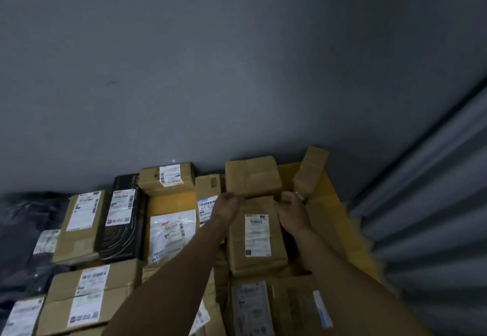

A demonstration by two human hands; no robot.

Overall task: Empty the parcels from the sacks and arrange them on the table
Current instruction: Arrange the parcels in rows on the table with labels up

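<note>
Both hands (left (227, 205), right (292, 210)) pinch the brown parcel (252, 176), squaring it against the counter's (329, 198) far edge.

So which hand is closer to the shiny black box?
The left hand. It is a few parcels to the right of the black box. The right hand is farther right, past the tall brown parcel.

Parcels: mostly brown cardboard (254, 176), white labels with black barcodes (257, 235). One black box (123, 227) at 9 o'clock, thin pale curved-line pattern. Table surface (328, 201): yellow, 3 o'clock. Wall (210, 72): plain grey, 12 o'clock. Shutter (434, 203): grey, ribbed stripes. Dark navy bags (18, 230), far 9 o'clock.
</note>
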